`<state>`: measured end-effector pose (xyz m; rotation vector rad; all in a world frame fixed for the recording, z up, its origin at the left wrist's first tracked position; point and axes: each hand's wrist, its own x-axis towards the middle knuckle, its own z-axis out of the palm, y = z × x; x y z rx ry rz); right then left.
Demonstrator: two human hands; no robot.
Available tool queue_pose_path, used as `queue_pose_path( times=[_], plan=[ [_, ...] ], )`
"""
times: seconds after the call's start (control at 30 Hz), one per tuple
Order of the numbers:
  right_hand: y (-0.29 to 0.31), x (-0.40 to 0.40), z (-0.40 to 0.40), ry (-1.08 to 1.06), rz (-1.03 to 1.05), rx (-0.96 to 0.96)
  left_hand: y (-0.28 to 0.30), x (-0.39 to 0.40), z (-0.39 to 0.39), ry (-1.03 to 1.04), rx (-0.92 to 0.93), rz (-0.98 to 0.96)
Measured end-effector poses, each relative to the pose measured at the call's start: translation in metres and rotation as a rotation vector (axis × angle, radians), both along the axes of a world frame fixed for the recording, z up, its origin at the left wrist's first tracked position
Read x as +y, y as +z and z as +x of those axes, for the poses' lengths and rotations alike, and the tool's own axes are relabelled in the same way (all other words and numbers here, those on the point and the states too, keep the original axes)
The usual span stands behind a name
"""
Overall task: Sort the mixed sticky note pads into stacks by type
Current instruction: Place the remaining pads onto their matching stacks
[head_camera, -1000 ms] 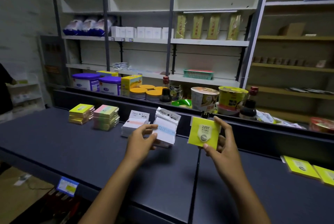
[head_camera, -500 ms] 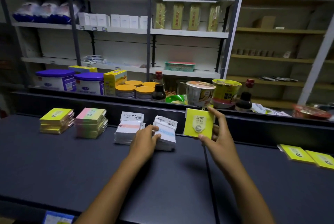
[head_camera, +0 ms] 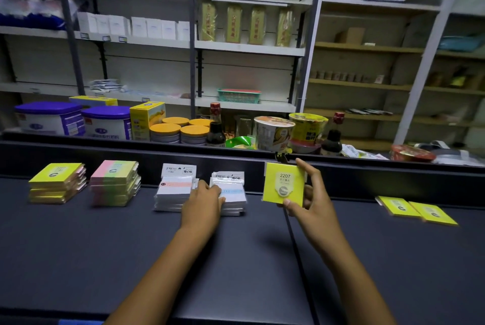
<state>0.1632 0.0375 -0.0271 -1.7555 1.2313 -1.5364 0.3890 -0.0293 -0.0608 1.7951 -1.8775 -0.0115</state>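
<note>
My right hand (head_camera: 312, 201) pinches a square yellow sticky pad (head_camera: 284, 184) labelled "2207", held upright above the dark counter (head_camera: 105, 251). My left hand (head_camera: 203, 202) rests, fingers relaxed, on the white blue-striped packet stack (head_camera: 232, 194), beside the white pink-striped stack (head_camera: 174, 191).

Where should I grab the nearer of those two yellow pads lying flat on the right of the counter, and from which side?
Take the nearer yellow pad by its two long edges, coming down from above. It lies flat on the dark counter, its far corner seems to touch the other loose pad, and its near edge is free, so a thumb-and-finger grip there looks easiest.
</note>
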Motion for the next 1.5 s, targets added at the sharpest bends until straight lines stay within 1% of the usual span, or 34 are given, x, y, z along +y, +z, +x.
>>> queue_pose_path(
  times=[0.1, 0.17, 0.27, 0.4, 0.67, 0.9, 1.1, 1.23, 1.5],
  plan=[
    [0.003, 0.008, -0.001, 0.005, 0.003, -0.002, 0.006, 0.011, 0.002, -0.022, 0.010, -0.071],
    [0.005, 0.013, -0.001, 0.017, -0.002, -0.004, 0.011, 0.020, 0.005, -0.043, -0.020, -0.112],
    [0.007, 0.020, 0.004, 0.058, 0.012, -0.005, 0.017, 0.038, 0.015, -0.055, -0.100, -0.100],
    [0.005, 0.027, 0.023, 0.114, -0.007, -0.046, 0.027, 0.066, 0.038, -0.005, -0.143, -0.115],
    [0.006, 0.046, 0.091, 0.253, -0.016, -0.040, 0.047, 0.118, 0.101, 0.107, -0.194, -0.146],
    [0.016, 0.048, 0.169, 0.311, -0.027, -0.023, 0.053, 0.142, 0.185, 0.220, -0.207, -0.078],
    [0.011, 0.042, 0.249, 0.363, -0.018, -0.057, 0.051, 0.143, 0.264, 0.247, -0.204, -0.029],
    [0.008, 0.030, 0.305, 0.353, -0.012, -0.036, 0.051, 0.129, 0.319, 0.271, -0.245, -0.013],
    [0.003, -0.002, 0.381, 0.291, 0.021, -0.009, 0.043, 0.099, 0.389, 0.226, -0.195, 0.006]
  ],
)
